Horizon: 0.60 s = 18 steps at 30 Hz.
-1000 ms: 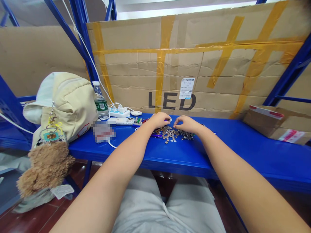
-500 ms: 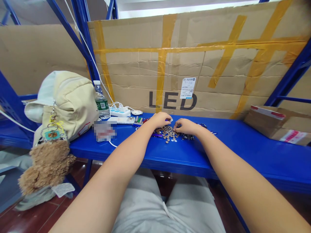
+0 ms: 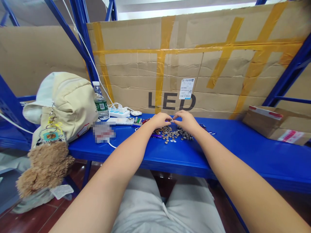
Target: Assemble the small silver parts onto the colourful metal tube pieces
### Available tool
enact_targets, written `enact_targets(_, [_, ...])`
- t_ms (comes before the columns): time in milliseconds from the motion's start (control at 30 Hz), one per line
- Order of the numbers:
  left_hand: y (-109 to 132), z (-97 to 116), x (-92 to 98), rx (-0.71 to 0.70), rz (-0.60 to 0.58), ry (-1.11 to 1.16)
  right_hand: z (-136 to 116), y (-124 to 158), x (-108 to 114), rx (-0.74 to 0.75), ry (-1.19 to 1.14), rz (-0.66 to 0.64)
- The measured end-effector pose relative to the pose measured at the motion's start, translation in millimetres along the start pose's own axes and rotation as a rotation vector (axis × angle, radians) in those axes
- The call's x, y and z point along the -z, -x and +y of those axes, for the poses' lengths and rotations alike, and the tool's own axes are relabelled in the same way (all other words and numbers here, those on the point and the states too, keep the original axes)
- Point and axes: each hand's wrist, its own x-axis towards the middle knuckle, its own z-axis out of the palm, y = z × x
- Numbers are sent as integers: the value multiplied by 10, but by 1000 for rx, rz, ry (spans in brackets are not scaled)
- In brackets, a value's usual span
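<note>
A heap of small round metal pieces (image 3: 170, 133), like coins or button cells, lies on the blue shelf (image 3: 243, 145) in front of me. My left hand (image 3: 159, 120) and my right hand (image 3: 185, 120) hover just behind the heap with fingertips meeting. Both hands are closed in a pinch on a tiny piece (image 3: 171, 120) between them, too small to name. Darker small parts (image 3: 186, 136) lie at the heap's right side.
A cream backpack (image 3: 69, 103) with a plush bear charm (image 3: 45, 166) stands at the left. Beside it are a water bottle (image 3: 100, 102), a power strip (image 3: 119, 112) and a phone (image 3: 122, 121). A taped "LED" carton (image 3: 206, 64) forms the back wall; a small box (image 3: 277, 124) sits right.
My right hand has lifted off the heap and moved left and up to meet my left hand's fingertips. The left hand has hardly moved.
</note>
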Motion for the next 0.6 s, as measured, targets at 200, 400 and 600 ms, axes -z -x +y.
enact_targets(200, [3, -7, 7, 10, 2, 27, 11, 4, -5, 54, 28, -6])
enact_targets(400, [11, -29, 9, 31, 14, 34, -14, 20, 37, 32, 25, -115])
enact_targets(600, [11, -31, -1, 27, 29, 16, -1, 34, -37, 0, 77, -314])
